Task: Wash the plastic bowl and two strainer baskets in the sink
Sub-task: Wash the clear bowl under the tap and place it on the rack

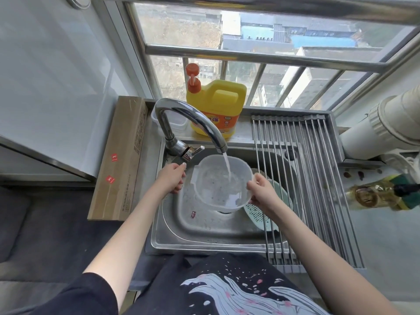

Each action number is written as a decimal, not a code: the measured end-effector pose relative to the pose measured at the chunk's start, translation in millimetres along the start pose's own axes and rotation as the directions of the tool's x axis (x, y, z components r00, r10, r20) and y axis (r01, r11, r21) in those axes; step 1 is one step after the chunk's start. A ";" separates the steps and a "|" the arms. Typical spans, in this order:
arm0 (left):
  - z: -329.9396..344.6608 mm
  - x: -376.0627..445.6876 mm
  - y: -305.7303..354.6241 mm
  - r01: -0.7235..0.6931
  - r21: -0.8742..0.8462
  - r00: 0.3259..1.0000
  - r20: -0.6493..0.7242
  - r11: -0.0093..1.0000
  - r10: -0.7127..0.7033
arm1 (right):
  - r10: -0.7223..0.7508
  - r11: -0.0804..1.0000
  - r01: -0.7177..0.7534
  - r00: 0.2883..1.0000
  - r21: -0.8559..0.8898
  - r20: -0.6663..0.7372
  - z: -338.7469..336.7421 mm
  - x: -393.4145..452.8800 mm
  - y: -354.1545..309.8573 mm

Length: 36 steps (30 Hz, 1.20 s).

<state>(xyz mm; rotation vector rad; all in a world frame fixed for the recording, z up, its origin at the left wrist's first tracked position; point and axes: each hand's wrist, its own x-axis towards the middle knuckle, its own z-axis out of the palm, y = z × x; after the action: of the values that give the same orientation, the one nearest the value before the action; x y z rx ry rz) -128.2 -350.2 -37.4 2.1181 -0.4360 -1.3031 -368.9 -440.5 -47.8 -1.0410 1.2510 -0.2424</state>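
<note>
the hands, left (172,178) and right (261,190), each grip an edge of the bowl (223,183) over the sink (204,226) under the tap (193,123), so the person would best swirl it level, a strainer (261,215) waiting beside.

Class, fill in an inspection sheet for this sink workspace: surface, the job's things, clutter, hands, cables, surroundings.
Surface: steel sink, wet; roll-up drying rack across its right side.
Job's things: clear plastic bowl held under the running faucet; a green strainer basket in the sink, partly under the bowl; second strainer not made out.
Clutter: yellow detergent jug, clear container, cardboard box, bottle.
Hands: left hand at the bowl's left rim; right hand grips the right rim.
Cables: nothing seen.
Surroundings: barred window, white pipe.
</note>
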 end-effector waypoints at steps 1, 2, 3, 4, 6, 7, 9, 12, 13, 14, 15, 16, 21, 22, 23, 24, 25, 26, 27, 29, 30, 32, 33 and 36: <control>-0.1 -0.1 -0.3 0.007 -0.006 1.000 0.002 1.000 -0.007 | -0.008 1.000 0.008 0.999 0.013 -0.037 -5.6 -0.9 -0.9; 0.2 -0.1 -0.8 0.012 -0.014 1.000 0.005 1.000 -0.012 | -0.016 0.999 0.020 0.996 0.038 -0.083 -10.6 -0.2 -1.5; 0.9 0.2 -1.6 0.016 -0.023 1.000 0.010 1.000 -0.016 | -0.028 0.997 0.038 0.992 0.072 -0.126 -13.6 0.7 -3.0; 1.8 0.4 -2.4 0.020 -0.030 1.000 0.017 0.999 -0.019 | -0.042 0.994 0.057 0.987 0.097 -0.154 -14.1 2.5 -4.3; 2.8 0.7 -3.5 0.024 -0.045 0.999 0.032 0.999 -0.023 | -0.061 0.991 0.077 0.986 0.105 -0.153 -6.8 5.0 -7.4; 3.5 0.9 -3.6 0.025 -0.051 0.999 0.039 0.998 -0.024 | -0.067 0.992 0.080 0.990 0.095 -0.125 -0.9 4.6 -8.4; 4.8 0.3 -2.5 0.023 -0.050 0.999 0.044 0.998 -0.021 | -0.069 0.995 0.073 0.996 0.075 -0.047 7.4 -0.5 -9.4; 4.3 0.9 -2.6 0.029 -0.053 0.999 0.046 0.998 -0.026 | -0.051 0.998 0.051 0.999 0.042 0.012 0.5 -3.7 -7.0; 3.9 1.6 -3.4 0.037 -0.055 0.998 0.055 0.998 -0.034 | -0.046 0.998 0.046 0.999 0.036 -0.015 -5.4 -2.9 -6.5; 3.9 3.0 -4.4 0.048 -0.059 0.997 0.065 0.997 -0.044 | -0.041 0.998 0.044 0.997 0.042 -0.058 -10.7 -1.5 -6.7; 4.3 4.2 -5.5 0.061 -0.063 0.996 0.074 0.996 -0.056 | -0.042 0.997 0.048 0.994 0.057 -0.106 -14.8 1.4 -6.9; 5.0 4.5 -6.0 0.070 -0.066 0.995 0.078 0.995 -0.065 | -0.044 0.996 0.056 0.988 0.075 -0.151 -17.0 4.6 -7.3; 9.3 2.9 -2.5 0.089 -0.049 0.993 0.079 0.995 -0.085 | -0.092 0.996 0.091 0.992 -0.008 -0.082 -7.0 7.4 -7.5; 9.4 1.8 -0.7 0.090 -0.033 0.993 0.084 0.995 -0.087 | -0.117 0.992 0.114 0.992 -0.051 -0.055 -7.8 5.5 -7.2; 9.9 0.7 0.2 0.096 -0.024 0.991 0.096 0.995 -0.094 | -0.148 0.985 0.144 0.988 -0.094 -0.047 -10.2 2.3 -8.5; 10.7 -0.1 0.5 0.112 -0.032 0.987 0.118 0.993 -0.108 | -0.185 0.975 0.177 0.981 -0.134 -0.051 -13.5 -0.6 -10.5; 12.1 -0.8 0.1 0.130 -0.058 0.982 0.146 0.990 -0.120 | -0.220 0.963 0.208 0.974 -0.170 -0.053 -16.3 -4.5 -12.8; 13.6 -2.7 -0.8 0.147 -0.098 0.975 0.180 0.984 -0.127 | -0.252 0.949 0.238 0.967 -0.206 -0.042 -18.4 -8.5 -14.3; 16.1 -3.8 -2.7 0.161 -0.134 0.968 0.215 0.978 -0.130 | -0.280 0.931 0.267 0.960 -0.249 -0.016 -18.9 -13.5 -15.7; 21.5 -4.5 -7.3 0.180 -0.127 0.947 0.290 0.975 -0.137 | -0.328 0.875 0.328 0.943 -0.356 0.062 -18.3 -26.0 -14.6; 24.5 -3.8 -10.3 0.197 -0.112 0.930 0.335 0.974 -0.150 | -0.360 0.822 0.366 0.928 -0.437 0.098 -18.2 -32.4 -12.3; 29.5 -3.6 -13.9 0.276 -0.131 0.885 0.422 0.952 -0.198 | -0.457 0.630 0.443 0.876 -0.638 0.157 -18.8 -44.7 -3.4; 31.0 -4.1 -15.1 0.334 -0.163 0.858 0.460 0.928 -0.228 | -0.512 0.504 0.473 0.838 -0.723 0.191 -19.3 -50.3 3.0; 32.9 -4.4 -19.3 0.500 -0.304 0.774 0.577 0.811 -0.261 | -0.648 0.097 0.534 0.674 -0.840 0.354 -23.8 -63.4 28.4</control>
<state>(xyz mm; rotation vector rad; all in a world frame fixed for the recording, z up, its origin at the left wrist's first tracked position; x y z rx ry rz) -160.0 -343.7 -57.9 1.4940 0.1245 -2.0073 -422.4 -395.1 -26.1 -2.6199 0.9055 -0.2141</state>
